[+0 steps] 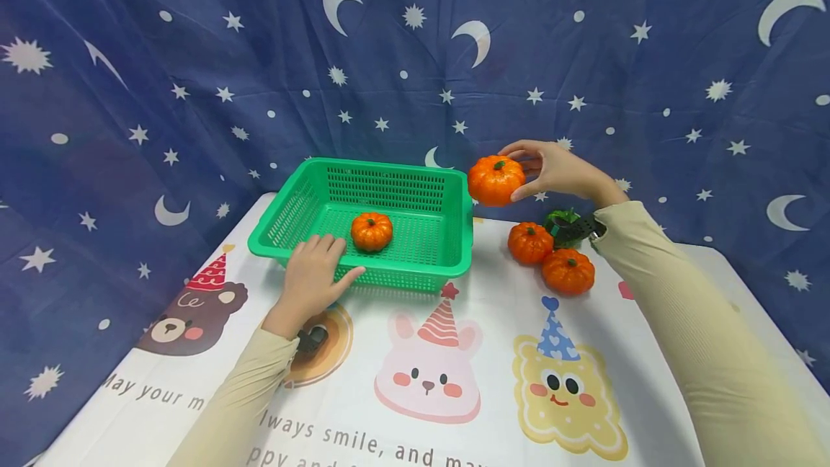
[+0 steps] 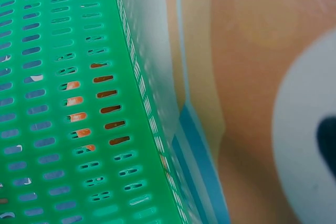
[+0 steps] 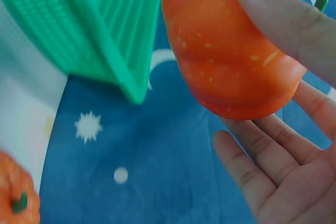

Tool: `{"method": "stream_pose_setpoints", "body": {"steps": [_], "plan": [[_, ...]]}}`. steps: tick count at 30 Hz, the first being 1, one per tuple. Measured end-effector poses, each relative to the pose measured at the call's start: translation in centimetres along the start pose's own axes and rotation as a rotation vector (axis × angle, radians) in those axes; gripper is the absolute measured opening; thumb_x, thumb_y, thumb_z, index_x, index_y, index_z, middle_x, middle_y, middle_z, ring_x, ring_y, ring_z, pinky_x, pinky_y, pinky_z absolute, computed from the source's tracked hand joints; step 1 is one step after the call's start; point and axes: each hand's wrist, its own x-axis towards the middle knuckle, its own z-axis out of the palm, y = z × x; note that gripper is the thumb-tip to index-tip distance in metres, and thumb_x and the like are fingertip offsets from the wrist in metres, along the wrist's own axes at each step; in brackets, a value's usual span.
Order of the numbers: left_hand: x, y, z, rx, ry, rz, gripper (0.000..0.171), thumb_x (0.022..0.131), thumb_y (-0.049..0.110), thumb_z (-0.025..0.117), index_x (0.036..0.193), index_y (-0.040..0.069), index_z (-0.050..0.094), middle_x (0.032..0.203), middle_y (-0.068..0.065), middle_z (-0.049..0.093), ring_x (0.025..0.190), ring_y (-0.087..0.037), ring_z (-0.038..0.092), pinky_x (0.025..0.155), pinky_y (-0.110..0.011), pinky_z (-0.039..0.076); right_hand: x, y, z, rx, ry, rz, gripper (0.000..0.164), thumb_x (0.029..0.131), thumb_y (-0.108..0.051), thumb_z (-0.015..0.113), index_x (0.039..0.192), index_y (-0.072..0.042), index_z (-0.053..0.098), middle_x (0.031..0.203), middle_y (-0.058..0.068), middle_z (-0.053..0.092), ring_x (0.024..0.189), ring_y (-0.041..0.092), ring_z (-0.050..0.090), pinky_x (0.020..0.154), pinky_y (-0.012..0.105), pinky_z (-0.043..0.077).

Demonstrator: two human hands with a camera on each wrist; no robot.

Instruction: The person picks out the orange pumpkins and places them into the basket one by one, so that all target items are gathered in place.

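Observation:
My right hand (image 1: 551,170) grips a small orange pumpkin (image 1: 496,181) between thumb and fingers, raised just beyond the right rim of the green basket (image 1: 363,272). In the right wrist view the thumb lies across the held pumpkin (image 3: 226,51), with fingers behind and below it. My left hand (image 1: 313,274) rests on the basket's near rim, fingers straight over the edge and thumb spread along it. Inside the basket sits one pumpkin (image 1: 372,231); its orange shows through the slots of the basket wall (image 2: 58,129) in the left wrist view.
Two more orange pumpkins (image 1: 530,243) (image 1: 568,272) stand on the table right of the basket. Beside them is a green object (image 1: 563,223), partly hidden by the right wrist. A printed white tablecloth (image 1: 493,352) covers the table, and a blue star-patterned curtain (image 1: 402,56) hangs behind.

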Motion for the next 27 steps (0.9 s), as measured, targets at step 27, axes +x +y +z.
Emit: {"method": "stream_pose_setpoints", "body": {"steps": [27], "plan": [[0.0, -0.1, 0.0, 0.007, -0.025, -0.011, 0.049, 0.080, 0.053, 0.059, 0.093, 0.006, 0.052, 0.082, -0.009, 0.052, 0.077, -0.028, 0.050, 0.066, -0.037, 0.037, 8.8, -4.1, 8.8, 0.039, -0.257, -0.067, 0.067, 0.071, -0.008, 0.081, 0.130, -0.009, 0.049, 0.136, 0.014, 0.047, 0.123, 0.033, 0.050, 0.094, 0.042, 0.049]]}}
